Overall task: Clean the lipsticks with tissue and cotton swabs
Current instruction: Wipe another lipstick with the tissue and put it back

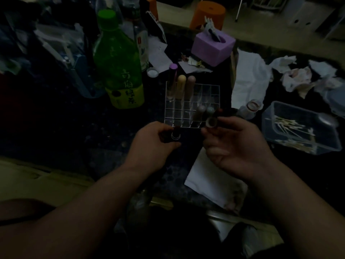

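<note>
Mid-task, judging by the layout. Left hand [155, 142] grips a short dark lipstick tube [175, 135] with a pale ring at its mouth, just in front of the clear acrylic grid organizer [179, 116]. Right hand [233, 146] pinches a small round dark cap [211, 122] at the organizer's front right corner, open end toward the camera; too dim to be sure it's a cap and not a second tube. No tissue or swab in either hand, so this reads as uncapping or recapping, not wiping.

Likely done: five sticks stand in the organizer, a purple-topped clear tube [172, 81], a beige one [181, 86] and a pinkish-brown one [190, 86] at back left, two grey ones [201, 111] at front right. Crumpled stained white tissues [298, 77] back right of the organizer suggest several wipes.

Left: the held stick at least. Flat white tissue sheet [211, 180] front right of the organizer, clear plastic tray [267, 128] of cotton swabs [287, 126] to its right, both within reach on the dark tabletop [112, 128]
</note>
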Tool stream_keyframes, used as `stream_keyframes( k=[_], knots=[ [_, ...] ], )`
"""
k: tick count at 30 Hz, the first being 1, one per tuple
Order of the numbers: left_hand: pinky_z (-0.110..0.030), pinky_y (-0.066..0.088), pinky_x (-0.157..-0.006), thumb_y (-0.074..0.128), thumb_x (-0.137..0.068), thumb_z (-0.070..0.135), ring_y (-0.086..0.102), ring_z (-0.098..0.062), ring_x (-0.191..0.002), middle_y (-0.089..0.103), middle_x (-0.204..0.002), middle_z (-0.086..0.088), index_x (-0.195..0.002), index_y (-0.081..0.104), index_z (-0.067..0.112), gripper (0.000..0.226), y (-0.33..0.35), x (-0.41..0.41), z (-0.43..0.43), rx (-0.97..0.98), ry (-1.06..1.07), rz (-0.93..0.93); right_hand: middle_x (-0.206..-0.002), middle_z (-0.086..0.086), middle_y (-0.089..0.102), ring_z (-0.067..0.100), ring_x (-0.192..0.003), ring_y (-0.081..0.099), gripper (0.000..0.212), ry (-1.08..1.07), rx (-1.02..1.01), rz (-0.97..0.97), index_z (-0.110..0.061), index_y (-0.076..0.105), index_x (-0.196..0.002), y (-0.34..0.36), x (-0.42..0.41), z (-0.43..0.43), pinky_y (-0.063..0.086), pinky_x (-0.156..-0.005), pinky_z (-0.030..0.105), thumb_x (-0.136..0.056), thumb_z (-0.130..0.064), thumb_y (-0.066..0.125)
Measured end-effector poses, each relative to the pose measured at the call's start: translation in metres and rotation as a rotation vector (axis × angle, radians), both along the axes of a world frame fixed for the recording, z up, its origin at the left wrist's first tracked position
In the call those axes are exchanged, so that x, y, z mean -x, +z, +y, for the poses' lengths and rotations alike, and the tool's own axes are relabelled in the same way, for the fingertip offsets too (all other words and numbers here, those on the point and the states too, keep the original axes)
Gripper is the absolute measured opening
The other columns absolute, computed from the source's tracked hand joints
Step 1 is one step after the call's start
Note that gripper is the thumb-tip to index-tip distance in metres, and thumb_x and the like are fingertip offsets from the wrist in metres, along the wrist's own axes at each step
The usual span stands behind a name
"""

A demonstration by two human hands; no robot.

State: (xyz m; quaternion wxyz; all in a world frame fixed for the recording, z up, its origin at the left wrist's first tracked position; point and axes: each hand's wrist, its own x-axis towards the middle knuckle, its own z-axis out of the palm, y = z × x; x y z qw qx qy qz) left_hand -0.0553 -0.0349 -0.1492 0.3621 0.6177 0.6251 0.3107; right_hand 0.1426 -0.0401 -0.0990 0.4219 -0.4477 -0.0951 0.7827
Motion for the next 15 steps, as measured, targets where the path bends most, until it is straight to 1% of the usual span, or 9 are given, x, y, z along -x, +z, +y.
stream_keyframes(
  k=[1, 2, 3, 5, 7, 9, 12, 15],
  knots=[
    [-0.008, 0.047, -0.074, 0.087, -0.074, 0.021, 0.062, 0.0, -0.084, 0.065, -0.092, 0.012, -0.096, 0.071, 0.026, 0.028, -0.001, -0.003, 0.002, -0.006, -0.006, 0.005, -0.076, 0.003, 0.056, 0.009, -0.054, 0.039, 0.024, 0.001, 0.052, 0.133, -0.011, 0.065, -0.076, 0.001, -0.006, -0.002, 0.017, -0.043, 0.016, -0.088, -0.026, 0.051],
    [-0.012, 0.048, -0.075, 0.088, -0.073, 0.02, 0.063, -0.002, -0.084, 0.065, -0.091, 0.011, -0.094, 0.071, 0.027, 0.028, -0.003, -0.006, 0.003, -0.005, -0.007, 0.01, -0.073, 0.001, 0.051, 0.008, -0.052, 0.036, 0.025, 0.009, 0.079, 0.202, -0.011, 0.063, -0.073, 0.0, -0.012, -0.005, 0.014, -0.042, 0.015, -0.087, -0.028, 0.051],
    [-0.016, 0.05, -0.076, 0.088, -0.073, 0.019, 0.063, -0.004, -0.084, 0.066, -0.09, 0.012, -0.093, 0.07, 0.028, 0.029, -0.004, -0.009, 0.005, -0.007, -0.007, 0.017, -0.07, -0.001, 0.046, 0.007, -0.051, 0.033, 0.027, 0.023, 0.094, 0.241, -0.012, 0.061, -0.07, -0.001, -0.015, -0.007, 0.012, -0.042, 0.015, -0.086, -0.03, 0.05],
    [-0.02, 0.051, -0.077, 0.089, -0.072, 0.019, 0.064, -0.004, -0.084, 0.065, -0.089, 0.014, -0.091, 0.068, 0.031, 0.03, -0.006, -0.015, 0.006, -0.016, -0.015, 0.04, -0.064, -0.004, 0.039, 0.006, -0.048, 0.029, 0.031, 0.076, 0.11, 0.294, -0.013, 0.055, -0.063, -0.002, -0.018, -0.012, 0.01, -0.043, 0.015, -0.086, -0.033, 0.049],
    [-0.023, 0.053, -0.078, 0.089, -0.072, 0.019, 0.064, -0.005, -0.084, 0.065, -0.089, 0.015, -0.094, 0.071, 0.029, 0.03, -0.008, -0.021, 0.006, -0.022, -0.017, 0.054, -0.061, -0.004, 0.035, 0.006, -0.047, 0.026, 0.034, 0.126, 0.124, 0.311, -0.013, 0.051, -0.06, -0.002, -0.022, -0.015, 0.009, -0.043, 0.016, -0.086, -0.034, 0.049],
    [-0.025, 0.053, -0.078, 0.089, -0.073, 0.021, 0.065, -0.006, -0.084, 0.066, -0.09, 0.013, -0.099, 0.073, 0.025, 0.03, -0.007, -0.023, 0.006, -0.004, 0.0, 0.061, -0.062, -0.005, 0.032, 0.006, -0.047, 0.024, 0.031, 0.153, 0.149, 0.308, -0.013, 0.048, -0.062, -0.003, -0.025, -0.018, 0.01, -0.042, 0.016, -0.085, -0.034, 0.052],
    [-0.021, 0.05, -0.073, 0.088, -0.074, 0.023, 0.063, 0.0, -0.08, 0.066, -0.087, 0.017, -0.095, 0.07, 0.03, 0.028, -0.008, -0.023, 0.006, 0.034, 0.009, 0.059, -0.063, -0.004, 0.033, 0.006, -0.047, 0.023, 0.03, 0.158, 0.18, 0.324, -0.014, 0.048, -0.067, -0.004, -0.03, -0.022, 0.011, -0.04, 0.016, -0.087, -0.036, 0.051],
    [-0.018, 0.049, -0.074, 0.088, -0.074, 0.025, 0.063, 0.003, -0.083, 0.066, -0.089, 0.018, -0.097, 0.07, 0.029, 0.029, -0.008, -0.023, 0.004, 0.05, 0.02, 0.05, -0.063, -0.004, 0.034, 0.006, -0.049, 0.022, 0.031, 0.178, 0.188, 0.321, -0.014, 0.051, -0.068, -0.004, -0.033, -0.025, 0.011, -0.04, 0.016, -0.088, -0.037, 0.051]
  ],
)
